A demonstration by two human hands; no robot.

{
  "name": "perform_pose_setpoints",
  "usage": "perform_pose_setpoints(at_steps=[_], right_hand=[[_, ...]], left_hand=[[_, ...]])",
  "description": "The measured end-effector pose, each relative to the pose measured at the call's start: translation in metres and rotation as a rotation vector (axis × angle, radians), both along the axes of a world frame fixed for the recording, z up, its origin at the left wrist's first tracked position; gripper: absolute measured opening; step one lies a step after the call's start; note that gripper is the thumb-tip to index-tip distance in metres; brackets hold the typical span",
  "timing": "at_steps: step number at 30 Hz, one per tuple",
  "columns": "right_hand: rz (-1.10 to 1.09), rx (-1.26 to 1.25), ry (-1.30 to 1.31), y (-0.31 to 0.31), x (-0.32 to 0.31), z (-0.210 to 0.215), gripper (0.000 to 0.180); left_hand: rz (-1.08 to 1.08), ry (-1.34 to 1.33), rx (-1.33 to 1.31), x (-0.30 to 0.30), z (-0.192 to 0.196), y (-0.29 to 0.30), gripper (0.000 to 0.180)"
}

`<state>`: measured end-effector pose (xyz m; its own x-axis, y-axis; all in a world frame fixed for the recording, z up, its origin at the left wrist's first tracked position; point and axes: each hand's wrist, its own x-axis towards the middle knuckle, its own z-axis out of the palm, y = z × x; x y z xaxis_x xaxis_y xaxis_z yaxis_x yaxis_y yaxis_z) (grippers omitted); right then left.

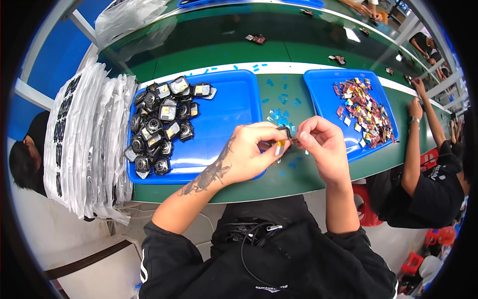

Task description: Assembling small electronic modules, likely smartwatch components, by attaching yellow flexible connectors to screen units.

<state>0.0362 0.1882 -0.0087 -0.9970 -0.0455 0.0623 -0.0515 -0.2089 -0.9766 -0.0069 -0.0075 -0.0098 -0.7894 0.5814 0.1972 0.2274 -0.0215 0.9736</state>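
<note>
Black-cased unit (284, 132) with a yellow patch (281, 144) sits between the 2 hands, above the tabletop (295, 178), in the gap between 2 blue trays. The left hand (250, 151) is clamped on it, thumb against fingers; the right hand (324, 148) has thumb and fingertips pinched together on a small reddish-brown piece (295, 141) at its edge. Whether the 2 parts are joined, I cannot tell.

Done well, this step likely wants a firm left grip on the casing and a light, straight right pinch, since the small piece looks easy to crease. Blue scraps (281, 117) lie just beyond. The left tray (226, 132) holds similar black-cased units (153, 124); the right tray (322, 94) holds a heap of small reddish and yellow pieces (366, 112).
</note>
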Motion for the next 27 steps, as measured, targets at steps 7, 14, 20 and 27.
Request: perform_pose_setpoints(at_steps=[7, 14, 20, 27], right_hand=[[-0.029, -0.172, -0.165, -0.010, 0.003, -0.004, 0.012], [-0.212, 0.214, 0.076, -0.023, 0.005, -0.008, 0.029], [-0.354, 0.234, 0.203, -0.033, 0.008, -0.013, 0.034], [-0.298, 0.206, 0.107, -0.035, 0.003, -0.008, 0.041]], left_hand=[[-0.038, -0.333, -0.114, -0.008, 0.000, -0.002, 0.017], [-0.050, -0.509, 0.107, -0.005, 0.005, -0.002, 0.037], [-0.029, -0.374, 0.106, -0.003, 0.007, 0.000, 0.040], [-0.048, -0.449, 0.188, -0.002, 0.015, -0.003, 0.055]])
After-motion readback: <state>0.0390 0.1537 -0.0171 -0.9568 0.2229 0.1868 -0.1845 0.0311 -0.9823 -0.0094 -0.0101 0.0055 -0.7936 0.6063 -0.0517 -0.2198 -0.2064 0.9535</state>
